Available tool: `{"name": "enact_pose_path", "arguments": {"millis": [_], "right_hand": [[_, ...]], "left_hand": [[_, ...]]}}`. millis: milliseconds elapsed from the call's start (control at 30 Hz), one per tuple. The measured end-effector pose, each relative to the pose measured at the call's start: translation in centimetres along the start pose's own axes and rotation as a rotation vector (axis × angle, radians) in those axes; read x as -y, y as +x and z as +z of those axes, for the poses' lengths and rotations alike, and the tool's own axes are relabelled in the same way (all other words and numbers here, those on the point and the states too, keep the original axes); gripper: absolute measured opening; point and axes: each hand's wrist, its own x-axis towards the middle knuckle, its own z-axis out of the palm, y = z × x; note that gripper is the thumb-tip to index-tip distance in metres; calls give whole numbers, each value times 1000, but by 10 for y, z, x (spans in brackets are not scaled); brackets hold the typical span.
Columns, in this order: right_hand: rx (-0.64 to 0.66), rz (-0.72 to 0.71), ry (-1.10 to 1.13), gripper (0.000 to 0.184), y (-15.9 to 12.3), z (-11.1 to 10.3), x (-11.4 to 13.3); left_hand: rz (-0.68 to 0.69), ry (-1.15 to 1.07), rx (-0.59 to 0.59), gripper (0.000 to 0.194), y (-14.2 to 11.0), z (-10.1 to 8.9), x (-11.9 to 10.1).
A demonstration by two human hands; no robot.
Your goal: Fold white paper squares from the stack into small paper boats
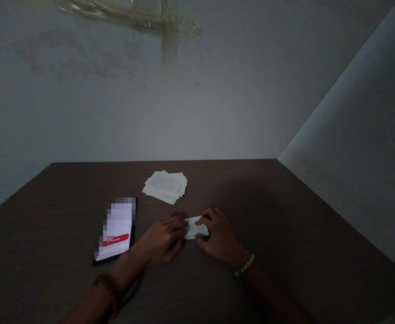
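Note:
A small piece of printed white paper (194,228) lies on the dark wooden table (197,288) between my two hands. My left hand (166,236) is closed at its left edge, fingers curled and partly covering it. My right hand (217,234) grips the right side, with the thumb at the lower edge and the index finger on top of the paper. Beyond the hands rests a loose stack of printed paper slips (165,186), fanned unevenly. The undersides of the fingers are hidden.
To the left of my left forearm lies a lit phone or tablet (116,229), its screen partly pixelated. A stained grey wall (190,112) stands behind the table's far edge, and another wall (359,157) runs along the right side.

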Motion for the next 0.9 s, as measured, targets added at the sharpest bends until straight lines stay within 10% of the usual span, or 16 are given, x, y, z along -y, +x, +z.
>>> {"name": "enact_pose_path", "arguments": {"millis": [900], "right_hand": [[-6,-101,100,9,2,-2,-3]], "left_hand": [[-250,-314,-153,25,1,11,9]]}}
